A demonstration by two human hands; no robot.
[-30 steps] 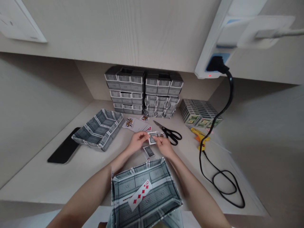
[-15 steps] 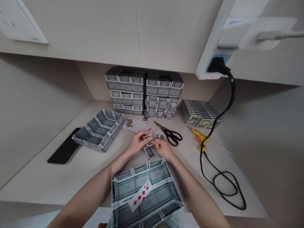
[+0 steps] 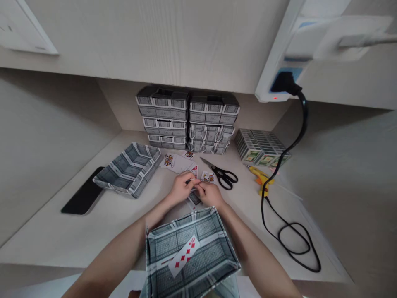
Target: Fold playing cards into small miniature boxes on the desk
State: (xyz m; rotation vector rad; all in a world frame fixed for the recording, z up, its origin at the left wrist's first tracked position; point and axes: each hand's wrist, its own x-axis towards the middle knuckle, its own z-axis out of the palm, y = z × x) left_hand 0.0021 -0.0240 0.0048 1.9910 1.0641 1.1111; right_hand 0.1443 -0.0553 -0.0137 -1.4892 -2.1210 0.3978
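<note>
Left hand (image 3: pixel 181 188) pinches a playing card (image 3: pixel 190 181), mostly hidden between both hands' fingertips. Right hand (image 3: pixel 211 193): fingers curled close against it; cannot tell if gripping. Scissors (image 3: pixel 216 169) lie beyond right fingers.

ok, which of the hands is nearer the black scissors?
Right. The right hand is just left of the scissors' handles and closer to the body, apart from the scissors; the left hand is farther left.
</note>
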